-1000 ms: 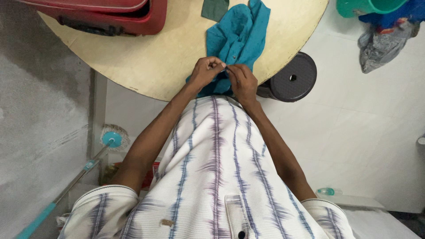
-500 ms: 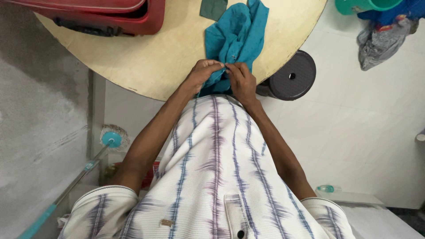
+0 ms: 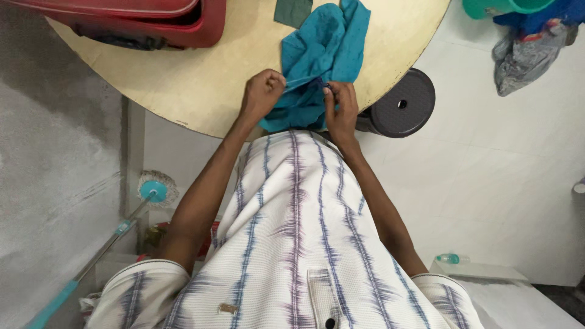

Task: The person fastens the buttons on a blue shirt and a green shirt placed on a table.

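Leftmost, we see a mop (image 3: 91,259) with a teal handle and a round teal head leaning down by the grey wall. Up at the top left, a red case (image 3: 152,21) lies on the round pale table (image 3: 201,85); its lid stands slightly apart from its base, and what is inside is too dark for us to tell. Just right of it, a small dark green cloth piece (image 3: 291,11) lies at the table's far edge.

Our left hand (image 3: 262,94) is closed in a fist on one edge of the teal garment (image 3: 323,45), and our right hand (image 3: 340,106) pinches the same edge between thumb and fingertips just beside it, so a short stretch of cloth runs taut between the two. The garment is a plain teal fabric, crumpled and heaped on the table toward its near rim, with its lower part hanging over the rim against our striped shirt (image 3: 292,244).

Right of the table, a dark round stool (image 3: 399,103) stands on the white floor, partly under the tabletop. At the top right, a green tub (image 3: 506,7) sits beside a crumpled grey plastic bag (image 3: 527,55). Lower right, a small clear bottle (image 3: 448,258) with a teal cap lies on its side.
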